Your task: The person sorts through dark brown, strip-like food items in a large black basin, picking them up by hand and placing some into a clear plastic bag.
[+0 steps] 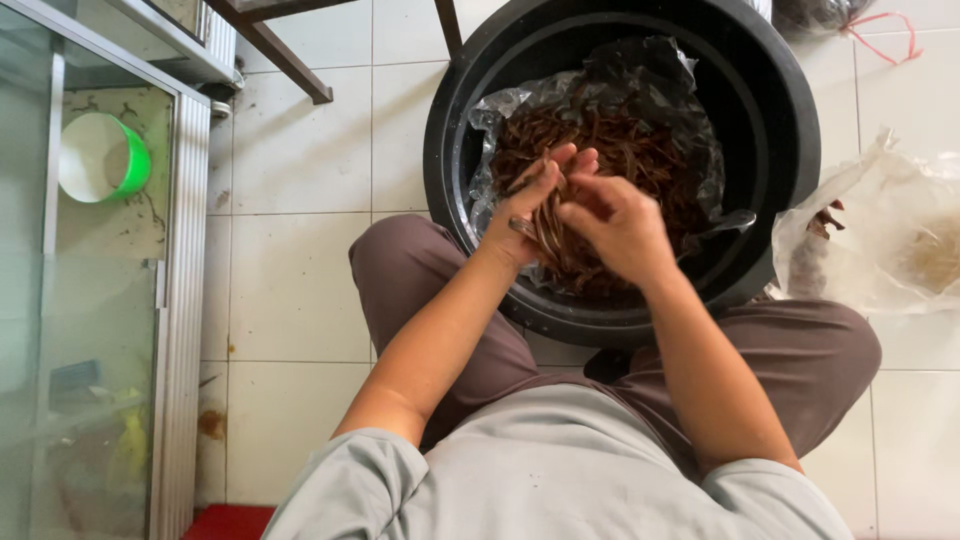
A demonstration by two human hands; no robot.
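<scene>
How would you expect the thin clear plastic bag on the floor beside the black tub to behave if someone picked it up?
The clear plastic bag looks crumpled and thin, so it would probably be floppy and sag. Little shows inside it, so it is likely light. Its top seems open toward the black tub, so the contents might spill if it is tipped.

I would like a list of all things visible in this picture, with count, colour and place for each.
basin: one, black, round, on the floor in front of the knees
plastic liner: one, dark, crinkled, inside the basin
dried strips: a heap, reddish-brown, on the liner
clear bag: one, translucent, on the floor at right
cup: one, green with white inside, behind the glass at left
glass cabinet: one, metal-framed, left edge
floor tiles: white
left hand: over the basin, holding strips
right hand: over the basin, fingers on the same strips
</scene>
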